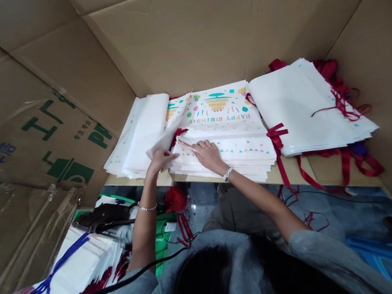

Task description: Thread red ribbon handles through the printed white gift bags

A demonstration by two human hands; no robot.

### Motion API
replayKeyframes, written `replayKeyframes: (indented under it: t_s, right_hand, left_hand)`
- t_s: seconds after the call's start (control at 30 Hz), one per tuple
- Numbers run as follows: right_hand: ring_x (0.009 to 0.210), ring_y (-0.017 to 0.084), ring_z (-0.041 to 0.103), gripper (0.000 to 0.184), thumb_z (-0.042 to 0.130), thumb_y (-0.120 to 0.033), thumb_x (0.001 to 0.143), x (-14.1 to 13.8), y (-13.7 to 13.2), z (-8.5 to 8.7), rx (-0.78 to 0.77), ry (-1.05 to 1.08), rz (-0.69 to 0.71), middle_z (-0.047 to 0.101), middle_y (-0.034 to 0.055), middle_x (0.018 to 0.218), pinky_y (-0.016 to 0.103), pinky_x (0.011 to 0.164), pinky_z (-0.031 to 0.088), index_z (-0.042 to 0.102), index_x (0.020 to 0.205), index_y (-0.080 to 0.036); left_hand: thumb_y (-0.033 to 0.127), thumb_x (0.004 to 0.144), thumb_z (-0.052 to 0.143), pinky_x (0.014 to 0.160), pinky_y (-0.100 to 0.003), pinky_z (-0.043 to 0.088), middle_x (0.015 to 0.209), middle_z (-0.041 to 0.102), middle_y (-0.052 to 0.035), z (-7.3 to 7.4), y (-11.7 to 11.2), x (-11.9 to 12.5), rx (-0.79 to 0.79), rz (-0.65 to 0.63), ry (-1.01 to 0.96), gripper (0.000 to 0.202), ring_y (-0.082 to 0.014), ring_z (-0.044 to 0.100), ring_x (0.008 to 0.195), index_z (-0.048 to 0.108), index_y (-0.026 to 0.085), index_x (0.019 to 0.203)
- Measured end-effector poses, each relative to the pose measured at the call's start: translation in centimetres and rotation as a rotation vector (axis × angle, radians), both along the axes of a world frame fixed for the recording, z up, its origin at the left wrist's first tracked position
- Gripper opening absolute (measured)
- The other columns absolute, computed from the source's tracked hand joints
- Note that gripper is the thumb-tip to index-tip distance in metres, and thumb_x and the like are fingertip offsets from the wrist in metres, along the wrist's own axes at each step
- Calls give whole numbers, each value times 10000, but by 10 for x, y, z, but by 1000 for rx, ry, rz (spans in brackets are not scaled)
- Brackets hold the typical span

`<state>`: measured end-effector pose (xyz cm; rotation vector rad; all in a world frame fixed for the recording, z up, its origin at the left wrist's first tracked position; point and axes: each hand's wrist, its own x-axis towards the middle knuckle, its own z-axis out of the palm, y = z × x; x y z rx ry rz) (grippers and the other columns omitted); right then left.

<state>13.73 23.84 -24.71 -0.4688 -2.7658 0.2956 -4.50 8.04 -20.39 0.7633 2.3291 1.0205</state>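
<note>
One lifted bag, white, half turned. It stands up off the left edge of the middle stack, its long edge slanting from the near left corner up and away to the right. It lies directly ahead of the person, between the two hands.

- Left hand: fingers pinched closed on the near corner of the lifted bag. It is the hand in contact with it.
- Right hand: flat and spread, palm down on the middle stack just right of the lifted bag, fingertips pointing left toward it, grasping nothing.
- Red ribbon: showing under the raised sheet, just beyond the right fingertips.
- Printed bag: top of the middle stack, birthday lettering, long axis running left to right.
- Left stack: plain side up, touching the middle stack.
- Right stack: plain side up, with ribbon handles trailing over the table edge.
- Cardboard walls: on three sides.
</note>
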Motion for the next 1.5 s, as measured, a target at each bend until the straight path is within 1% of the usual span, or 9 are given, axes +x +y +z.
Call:
replayKeyframes:
  t_s: [0.23,0.5,0.8,0.97,1.03,1.2,1.37,1.43,1.5]
  right_hand:
    - [1146,287,523,308,477,-315,1090,1,0,1,10,19,3,663,112,1281,405,901,377,637,1341,-238]
    - [1135,289,523,307,484,-342,1091,0,-1,-1,24,16,6,666,117,1262,396,890,371,644,1330,-234]
    - [1148,289,518,315,472,-329,1089,0,0,-1,18,-1,5,656,119,1280,402,900,369,635,1342,-236]
    - [1136,289,524,308,457,-333,1091,1,0,2,13,-8,5,661,117,1268,401,887,368,640,1321,-242]
    - [1137,288,525,329,433,-377,1101,2,-1,5,10,-15,9,660,123,1272,399,893,365,647,1307,-236]
    - [1158,314,509,534,404,-623,1074,4,-3,7,23,-44,37,648,150,1294,406,927,358,646,1308,-207]
    - [1150,292,520,352,412,-380,1109,1,1,1,46,-29,23,655,122,1292,398,906,371,635,1333,-227]
    - [1157,284,523,353,385,-341,1115,0,3,-1,24,-25,5,653,114,1302,400,906,380,644,1333,-239]
    - [1172,284,520,369,372,-343,1118,-2,4,-2,2,-29,0,645,115,1323,403,916,387,644,1346,-243]
  left_hand:
    - [347,687,802,591,-272,316,597,508,21,6,14,7,125,42,38,302,-138,440,621,563,188,591]
    - [419,703,714,566,-299,279,546,473,10,13,22,6,-23,20,34,297,-153,414,589,613,179,560]
    - [356,714,691,584,-299,278,565,476,9,18,22,9,-6,-2,97,262,-158,416,617,583,190,542]
    - [417,784,721,583,-302,265,549,431,15,19,24,11,33,15,62,378,-147,387,591,538,199,535]
    - [421,790,741,580,-299,260,549,428,16,19,25,12,78,27,50,407,-143,383,589,516,201,531]
    - [464,770,769,563,-284,259,548,430,26,13,25,14,127,87,-4,405,-132,377,584,544,195,568]
    - [545,804,694,570,-274,304,609,479,19,8,20,10,275,29,-174,399,-130,400,594,575,194,656]
    - [511,802,695,586,-279,314,621,497,11,9,15,7,243,42,-90,375,-140,419,616,570,195,644]
    - [470,752,758,588,-287,300,592,491,12,10,10,4,121,59,10,370,-149,424,623,559,198,599]
